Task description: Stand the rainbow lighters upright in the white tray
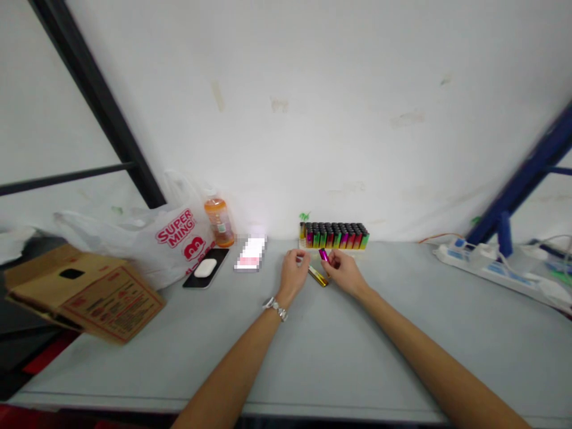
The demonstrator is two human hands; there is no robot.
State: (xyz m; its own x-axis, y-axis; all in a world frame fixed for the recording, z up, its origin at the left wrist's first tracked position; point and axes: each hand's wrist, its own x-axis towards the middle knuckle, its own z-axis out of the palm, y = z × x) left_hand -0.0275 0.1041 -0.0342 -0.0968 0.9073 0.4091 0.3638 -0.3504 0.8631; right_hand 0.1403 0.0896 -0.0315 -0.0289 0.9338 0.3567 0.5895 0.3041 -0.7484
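Observation:
My right hand (343, 269) grips a shiny purple lighter (324, 255) between thumb and fingers, its dark end tipped up toward the back. My left hand (295, 271), with a watch or bracelet on its wrist, is curled closed just left of it; whatever its fingertips pinch is too small to tell. Between the hands a gold lighter (318, 276) lies slanted on the table. Behind them stands a tray (333, 248) packed with upright lighters (337, 238) in green, red, purple and gold with black tops.
On the left are a cardboard box (107, 298), a white plastic bag (147, 238), an orange drink bottle (218, 221), a black phone (196, 281) under a white case (205, 267) and a blurred-out bright screen (251, 253). A power strip (496, 271) with plugs lies right.

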